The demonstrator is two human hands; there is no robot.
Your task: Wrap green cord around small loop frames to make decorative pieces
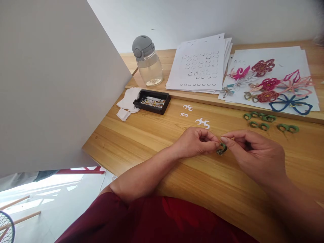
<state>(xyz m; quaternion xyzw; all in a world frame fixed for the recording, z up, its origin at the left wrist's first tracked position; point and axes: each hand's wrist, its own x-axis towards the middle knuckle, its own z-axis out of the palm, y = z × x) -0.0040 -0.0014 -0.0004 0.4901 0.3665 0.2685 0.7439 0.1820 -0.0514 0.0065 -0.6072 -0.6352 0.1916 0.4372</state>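
Note:
My left hand (196, 142) and my right hand (255, 155) meet over the wooden table, their fingertips closed in pinches. Between them is a small curved green piece (221, 149), gripped from both sides. Fingers cover part of it, and its lower end looks dark and shiny. Several green looped pieces (259, 126) of similar colour lie beyond my right hand, with a pair of joined green loops (288, 128) farther right. Just past my left hand are white crescent-shaped paper cutouts (203, 123); smaller white cutouts (187, 107) lie behind them.
A black tray (165, 105) of beads and small parts sits beside a white cloth (128, 99). Behind stand a water bottle (150, 71) and stacked paper sheets (177, 67) with cut-out shapes. Colourful wire-like flowers (268, 96) rest on white paper (310, 91). A grey panel (50, 74) borders the left.

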